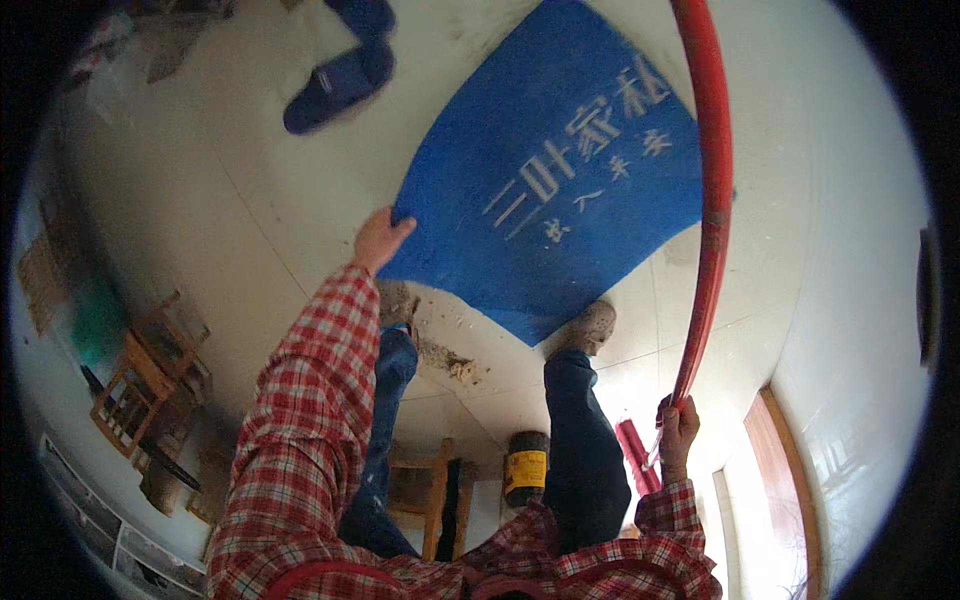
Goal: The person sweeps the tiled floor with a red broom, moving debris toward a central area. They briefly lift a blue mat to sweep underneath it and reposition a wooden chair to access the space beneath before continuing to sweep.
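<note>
A blue doormat (pixel 560 170) with pale lettering lies in front of my feet. My left hand (pixel 382 240) is closed on its left edge, with the thumb on top, and that edge appears raised off the floor. My right hand (pixel 680 425) grips a long red pole (pixel 712 190) near its lower end, at my right side. The pole rises past the mat's right edge and leaves the top of the view, so its far end is hidden. A red object (pixel 638 455) shows beside my right hand; its kind is unclear.
Crumbs and dirt (pixel 455 365) lie on the tiled floor between my shoes. Dark blue slippers (pixel 340 85) rest at the far left. Wooden chairs (pixel 135 390) stand at the left, a dark jar with a yellow label (pixel 526 468) behind me. A wall (pixel 850 280) runs along the right.
</note>
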Tool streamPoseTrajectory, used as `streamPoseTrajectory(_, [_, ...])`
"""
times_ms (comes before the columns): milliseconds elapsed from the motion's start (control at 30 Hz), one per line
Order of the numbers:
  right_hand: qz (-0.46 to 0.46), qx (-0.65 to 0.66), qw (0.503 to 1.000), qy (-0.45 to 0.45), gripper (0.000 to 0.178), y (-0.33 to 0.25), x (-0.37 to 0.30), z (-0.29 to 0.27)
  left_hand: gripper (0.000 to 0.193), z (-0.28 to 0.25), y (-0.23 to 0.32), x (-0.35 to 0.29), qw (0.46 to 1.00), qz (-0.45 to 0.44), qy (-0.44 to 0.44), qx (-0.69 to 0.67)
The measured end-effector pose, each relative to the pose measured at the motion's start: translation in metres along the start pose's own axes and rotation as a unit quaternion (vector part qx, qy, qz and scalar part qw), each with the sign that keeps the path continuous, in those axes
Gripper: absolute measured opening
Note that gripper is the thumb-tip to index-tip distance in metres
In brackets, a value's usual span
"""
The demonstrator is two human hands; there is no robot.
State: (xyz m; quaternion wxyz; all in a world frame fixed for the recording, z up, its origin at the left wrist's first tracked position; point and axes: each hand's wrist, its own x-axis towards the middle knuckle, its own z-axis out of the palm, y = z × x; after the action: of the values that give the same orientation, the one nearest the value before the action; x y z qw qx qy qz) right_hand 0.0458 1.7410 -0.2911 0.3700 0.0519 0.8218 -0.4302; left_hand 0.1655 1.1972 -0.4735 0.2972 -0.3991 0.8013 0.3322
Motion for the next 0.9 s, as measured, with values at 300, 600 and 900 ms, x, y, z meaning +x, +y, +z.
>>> streamPoseTrajectory(300, [0.103,0.081,0.985,0.108,0.030,-0.030,-0.180,-0.087,0.047,-0.101,0.296,-0.234,0.898,0.094,-0.176,-0.393])
streamPoseTrajectory(600, [0.058,0.177,0.957,0.222,0.046,-0.123,-0.254,-0.226,0.048,-0.207,0.492,-0.401,0.902,0.099,-0.191,-0.374])
streamPoseTrajectory(900, [0.079,-0.039,0.996,0.017,0.044,-0.061,-0.265,-0.248,0.039,-0.241,0.605,-0.434,0.935,0.197,-0.163,-0.244])
